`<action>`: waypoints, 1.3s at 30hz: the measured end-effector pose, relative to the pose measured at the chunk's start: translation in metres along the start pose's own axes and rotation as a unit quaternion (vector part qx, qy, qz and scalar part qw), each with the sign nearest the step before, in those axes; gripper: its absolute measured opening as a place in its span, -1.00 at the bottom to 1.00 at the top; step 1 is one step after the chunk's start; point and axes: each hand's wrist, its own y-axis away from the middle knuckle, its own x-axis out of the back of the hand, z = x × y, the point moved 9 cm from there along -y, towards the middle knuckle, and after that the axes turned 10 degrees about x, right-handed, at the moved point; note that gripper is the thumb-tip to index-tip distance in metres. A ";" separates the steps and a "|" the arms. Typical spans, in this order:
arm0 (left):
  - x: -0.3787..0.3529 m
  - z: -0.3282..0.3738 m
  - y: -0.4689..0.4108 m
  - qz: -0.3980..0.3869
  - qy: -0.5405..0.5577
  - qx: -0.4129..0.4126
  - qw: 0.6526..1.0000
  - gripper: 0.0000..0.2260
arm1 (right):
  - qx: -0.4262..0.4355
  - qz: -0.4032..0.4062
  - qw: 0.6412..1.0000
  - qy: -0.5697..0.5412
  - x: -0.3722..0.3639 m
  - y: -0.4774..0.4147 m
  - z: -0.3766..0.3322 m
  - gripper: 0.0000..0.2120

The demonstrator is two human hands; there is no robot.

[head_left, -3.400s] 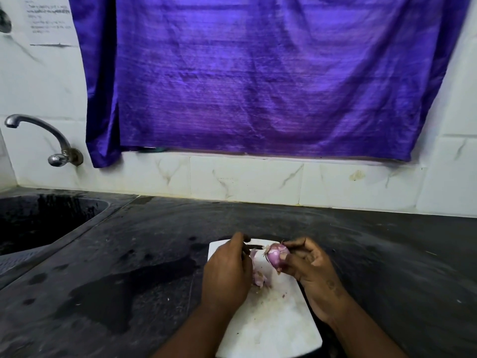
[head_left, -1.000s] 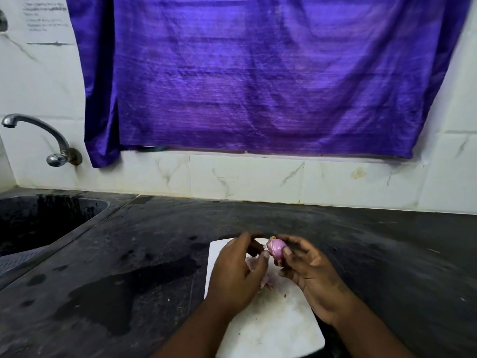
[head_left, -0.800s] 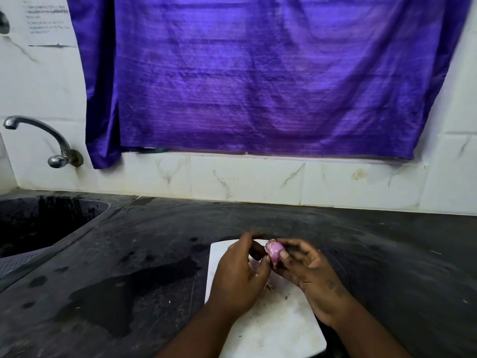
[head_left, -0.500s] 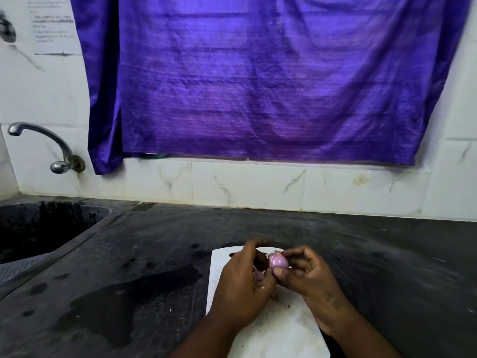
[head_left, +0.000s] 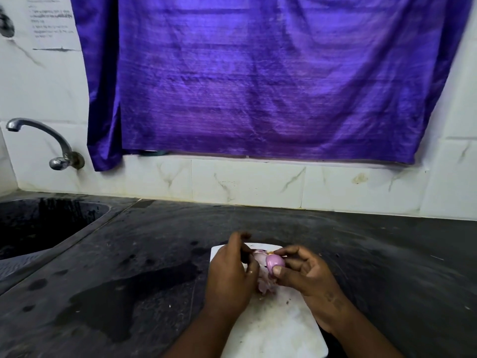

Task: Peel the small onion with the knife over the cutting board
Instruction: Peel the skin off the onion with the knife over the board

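- Small onion (head_left: 274,261): glossy pink-purple.
- Cutting board (head_left: 280,329): white, flecked with brown bits.
- Counter (head_left: 134,293): dark grey-black, with darker wet patches.
- Curtain (head_left: 258,78), upper frame: bright violet.
- Wall tiles (head_left: 247,182): white with grey-brown marble veins.
- Tap (head_left: 46,140), left: silver.

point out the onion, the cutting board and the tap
onion (head_left: 275,262), head view, on its glossy pink peeled side between the fingertips
cutting board (head_left: 281,329), head view, on the bare white near part
tap (head_left: 55,136), head view, on the curved metal spout
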 end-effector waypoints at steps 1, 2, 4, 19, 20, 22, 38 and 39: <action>0.000 -0.001 0.000 0.002 -0.003 0.007 1.000 -0.60 | -0.010 -0.007 1.000 -0.017 -0.003 0.001 0.001 -0.66; 0.000 -0.002 -0.001 0.008 -0.009 0.013 1.000 -0.62 | -0.020 -0.005 0.999 -0.035 -0.003 0.002 0.002 -0.68; 0.003 -0.007 -0.003 0.027 -0.027 0.031 0.999 -0.66 | -0.041 0.009 0.997 -0.072 -0.002 0.002 0.005 -0.78; -0.016 0.009 0.005 -0.124 0.140 0.008 0.982 -0.75 | -0.085 0.049 0.990 -0.100 0.005 0.000 0.013 -0.73; -0.020 0.010 0.007 -0.147 0.163 0.015 0.976 -0.71 | -0.087 0.046 0.990 -0.098 0.005 0.000 0.014 -0.74; -0.021 0.010 0.006 -0.155 0.191 0.026 0.969 -0.64 | -0.092 0.039 0.990 -0.099 0.004 0.000 0.015 -0.77; -0.022 -0.012 -0.009 -0.133 0.435 0.135 0.880 -0.61 | -0.015 0.009 0.999 -0.039 -0.002 -0.002 0.005 -0.65; -0.024 -0.014 -0.009 -0.144 0.456 0.151 0.865 -0.60 | -0.013 0.006 0.999 -0.045 -0.003 -0.002 0.005 -0.65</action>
